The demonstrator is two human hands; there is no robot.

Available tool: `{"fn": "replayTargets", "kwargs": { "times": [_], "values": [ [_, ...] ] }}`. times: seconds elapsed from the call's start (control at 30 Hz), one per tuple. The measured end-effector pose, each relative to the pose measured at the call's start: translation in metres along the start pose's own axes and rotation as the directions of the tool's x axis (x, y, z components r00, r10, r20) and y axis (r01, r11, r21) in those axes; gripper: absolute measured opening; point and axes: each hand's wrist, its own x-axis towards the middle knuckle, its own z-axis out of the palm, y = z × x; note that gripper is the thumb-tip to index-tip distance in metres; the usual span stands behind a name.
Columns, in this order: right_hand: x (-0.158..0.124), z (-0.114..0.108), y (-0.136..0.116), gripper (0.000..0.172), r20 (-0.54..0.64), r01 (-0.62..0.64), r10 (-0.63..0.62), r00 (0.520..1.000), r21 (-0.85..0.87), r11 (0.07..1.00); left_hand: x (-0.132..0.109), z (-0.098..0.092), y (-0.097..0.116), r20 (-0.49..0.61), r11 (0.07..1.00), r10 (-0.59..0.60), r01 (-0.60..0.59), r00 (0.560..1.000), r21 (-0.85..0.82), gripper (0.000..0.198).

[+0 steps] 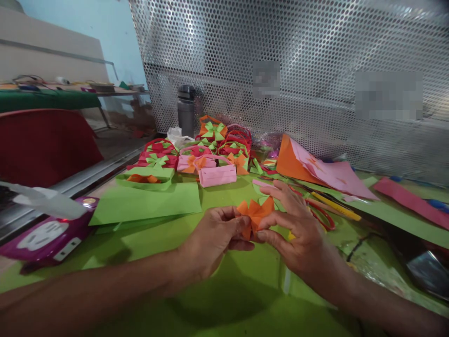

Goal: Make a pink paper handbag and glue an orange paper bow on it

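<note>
My left hand (213,236) and my right hand (296,224) meet over the green table (217,299), both pinching a small orange paper bow (255,214). The left fingers grip its lower left part. The right thumb and forefinger hold its right side, with the other right fingers stretched out. Behind the hands lies a flat green paper sheet (147,201).
Several small paper baskets (210,159) with bows stand at the back. Orange and pink sheets (322,171) lie at the right, with a yellow pencil (336,206) and red rings. A grey bottle (185,110) stands by a perforated metal screen (298,70). A purple tape dispenser (49,234) sits at the left.
</note>
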Motion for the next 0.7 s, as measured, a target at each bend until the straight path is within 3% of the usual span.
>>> {"fn": "replayTargets", "kwargs": {
  "times": [0.17,0.57,0.7],
  "values": [
    [-0.0012,-0.0015,-0.0028,0.012,-0.051,-0.001,-0.002,0.999,-0.068,0.998,-0.0018,0.0002,-0.0028,0.004,1.0,0.0,0.0,1.0,0.008,0.017],
    [-0.0023,0.0017,-0.0021,0.009,-0.043,0.049,-0.055,0.998,-0.143,0.989,-0.0029,-0.0004,-0.0044,0.032,1.0,0.006,-0.006,0.999,0.003,0.019],
    [-0.0024,-0.0006,-0.0061,0.01,-0.039,0.017,-0.023,0.999,-0.143,0.99,-0.0035,-0.0002,-0.0041,0.032,1.0,0.005,-0.006,0.999,0.011,0.018]
  ]
}}
